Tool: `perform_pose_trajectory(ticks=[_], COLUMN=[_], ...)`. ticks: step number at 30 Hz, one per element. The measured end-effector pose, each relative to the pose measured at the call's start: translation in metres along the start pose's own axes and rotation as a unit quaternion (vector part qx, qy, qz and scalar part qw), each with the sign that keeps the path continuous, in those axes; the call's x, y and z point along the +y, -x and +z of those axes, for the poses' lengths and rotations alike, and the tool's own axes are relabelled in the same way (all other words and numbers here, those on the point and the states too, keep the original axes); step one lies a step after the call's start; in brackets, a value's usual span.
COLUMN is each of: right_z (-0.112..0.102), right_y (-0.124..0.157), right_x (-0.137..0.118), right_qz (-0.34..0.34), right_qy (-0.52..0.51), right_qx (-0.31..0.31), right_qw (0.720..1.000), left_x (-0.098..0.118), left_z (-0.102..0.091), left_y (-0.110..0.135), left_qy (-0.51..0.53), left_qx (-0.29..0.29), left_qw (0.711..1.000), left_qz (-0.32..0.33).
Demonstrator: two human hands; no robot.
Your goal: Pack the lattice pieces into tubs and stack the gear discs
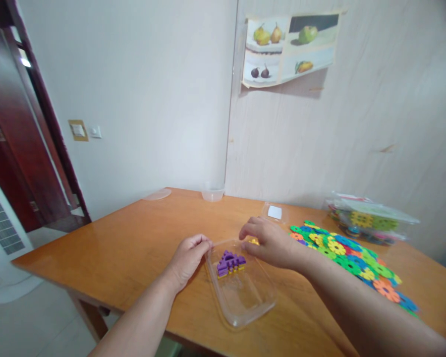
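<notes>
A clear plastic box [241, 302] lies on the wooden table in front of me. Inside it, toward its far end, rests a cluster of purple toothed pieces [230, 262] with yellow ones under it. At the box's far left corner, my left hand [188, 258] pinches the rim between thumb and fingers. My right hand [269, 243] hovers over the far right corner, its thumb and fingers curved and apart. Small yellow pieces [254, 241] show through the gap between them; whether the fingers touch these is unclear.
Many colourful flower-shaped plastic discs [351, 255] are spread on the table [134, 248] at right. Behind them stand stacked clear boxes of pieces [371, 218]. Along the back are a clear lid [157, 194], a round tub [212, 193] and a small clear container with a white label [274, 212].
</notes>
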State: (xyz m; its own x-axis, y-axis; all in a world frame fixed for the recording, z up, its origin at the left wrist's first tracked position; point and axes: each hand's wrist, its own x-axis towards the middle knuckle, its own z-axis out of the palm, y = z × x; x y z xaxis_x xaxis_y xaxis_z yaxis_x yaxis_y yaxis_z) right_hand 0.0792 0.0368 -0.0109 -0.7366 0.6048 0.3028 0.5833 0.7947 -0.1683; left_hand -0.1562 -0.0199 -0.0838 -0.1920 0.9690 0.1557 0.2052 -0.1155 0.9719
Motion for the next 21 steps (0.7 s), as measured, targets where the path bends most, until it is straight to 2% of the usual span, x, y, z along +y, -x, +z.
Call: perform_pose_trajectory(ticks=[4, 8, 15, 21], right_z=[-0.001, 0.013, 0.034, 0.024], right_y=[0.004, 0.01, 0.009, 0.009], right_x=[0.029, 0.044, 0.048, 0.048], right_qz=[0.101, 0.13, 0.2, 0.207], right_qy=[0.051, 0.071, 0.078, 0.073], right_qx=[-0.009, -0.057, -0.089, -0.062], right_qw=[0.994, 0.987, 0.973, 0.974], left_x=[0.001, 0.002, 0.003, 0.004], left_z=[0.001, 0.001, 0.002, 0.003], left_y=[0.001, 0.002, 0.003, 0.004], left_qy=[0.004, 0.013, 0.019, 0.017], left_qx=[0.0, 0.0, 0.003, 0.003], left_qw=[1.0, 1.0, 1.0, 1.0], left_qz=[0.003, 0.005, -0.002, 0.003])
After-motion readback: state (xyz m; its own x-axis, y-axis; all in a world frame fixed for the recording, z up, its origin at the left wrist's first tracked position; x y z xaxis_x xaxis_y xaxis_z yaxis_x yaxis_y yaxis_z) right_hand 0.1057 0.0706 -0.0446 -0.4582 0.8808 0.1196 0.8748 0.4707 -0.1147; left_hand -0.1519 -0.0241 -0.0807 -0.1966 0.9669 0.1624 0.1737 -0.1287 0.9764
